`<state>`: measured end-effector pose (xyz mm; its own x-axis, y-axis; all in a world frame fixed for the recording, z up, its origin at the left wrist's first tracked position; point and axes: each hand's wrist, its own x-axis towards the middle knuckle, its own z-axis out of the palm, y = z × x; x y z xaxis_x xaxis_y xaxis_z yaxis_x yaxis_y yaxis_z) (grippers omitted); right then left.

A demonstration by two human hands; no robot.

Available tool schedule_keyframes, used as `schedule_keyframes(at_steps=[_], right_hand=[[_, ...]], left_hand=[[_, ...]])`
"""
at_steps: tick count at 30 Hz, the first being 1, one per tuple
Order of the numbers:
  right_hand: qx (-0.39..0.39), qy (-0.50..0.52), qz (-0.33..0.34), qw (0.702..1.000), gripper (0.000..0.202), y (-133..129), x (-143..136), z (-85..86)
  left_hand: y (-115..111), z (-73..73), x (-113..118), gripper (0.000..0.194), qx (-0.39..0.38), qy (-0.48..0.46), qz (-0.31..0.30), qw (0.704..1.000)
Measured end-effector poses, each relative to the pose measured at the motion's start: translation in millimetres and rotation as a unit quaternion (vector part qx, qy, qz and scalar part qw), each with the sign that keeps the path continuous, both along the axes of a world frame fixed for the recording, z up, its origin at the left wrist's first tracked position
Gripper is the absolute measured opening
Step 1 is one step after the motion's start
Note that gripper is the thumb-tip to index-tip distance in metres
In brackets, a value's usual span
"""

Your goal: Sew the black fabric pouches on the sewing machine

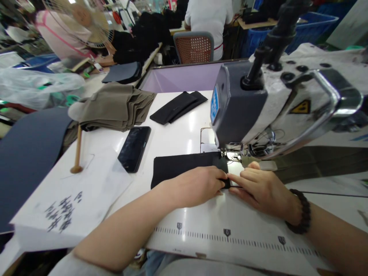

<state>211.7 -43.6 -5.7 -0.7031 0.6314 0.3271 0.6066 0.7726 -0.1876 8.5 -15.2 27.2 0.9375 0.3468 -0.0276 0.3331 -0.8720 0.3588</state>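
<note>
A folded black fabric piece lies flat on the white sewing table, its right end beside the presser foot of the sewing machine. Over that end, my left hand has its fingers curled down on the cloth near the front corner. My right hand, with a dark beaded bracelet on the wrist, meets it there. Its thumb and index finger close on the fabric's right edge, while the other fingers are bent. Exactly how much cloth is between the fingertips is hidden.
A black phone, black fabric pieces and a stack of olive-brown cloth lie left of the machine. Further left are a paper with handwriting and a wooden stick. A person in white sits beyond.
</note>
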Motion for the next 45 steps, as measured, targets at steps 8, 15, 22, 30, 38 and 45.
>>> schedule_keyframes(at_steps=[8, 15, 22, 30, 38, 45], right_hand=[[0.011, -0.013, 0.059, 0.998, 0.026, -6.8, -5.5, 1.9], [0.016, -0.029, 0.033, 0.999, 0.029, -4.8, -5.2, -0.6], [0.008, -0.040, -0.019, 0.999, 0.034, 0.9, -4.8, -2.4], [-0.007, -0.055, -0.073, 0.996, 0.035, 4.8, -6.2, -8.6], [-0.018, -0.065, -0.091, 0.994, 0.036, 4.8, -7.9, -9.4], [-0.025, -0.062, -0.093, 0.993, 0.035, 3.7, -8.0, -9.0]], left_hand=[[3.7, 0.9, -2.7, 0.026, 0.013, 0.013, -0.010, 1.000], [4.6, -1.3, -3.2, 0.025, 0.051, 0.033, 0.007, 0.998], [9.6, -7.2, -4.0, 0.024, 0.069, 0.027, 0.026, 0.997], [18.8, -15.1, -3.8, 0.022, 0.066, -0.011, 0.077, 0.995], [28.2, -21.2, -1.5, 0.016, 0.093, -0.027, 0.113, 0.989], [34.5, -31.5, 1.2, 0.017, 0.148, -0.058, 0.134, 0.978]])
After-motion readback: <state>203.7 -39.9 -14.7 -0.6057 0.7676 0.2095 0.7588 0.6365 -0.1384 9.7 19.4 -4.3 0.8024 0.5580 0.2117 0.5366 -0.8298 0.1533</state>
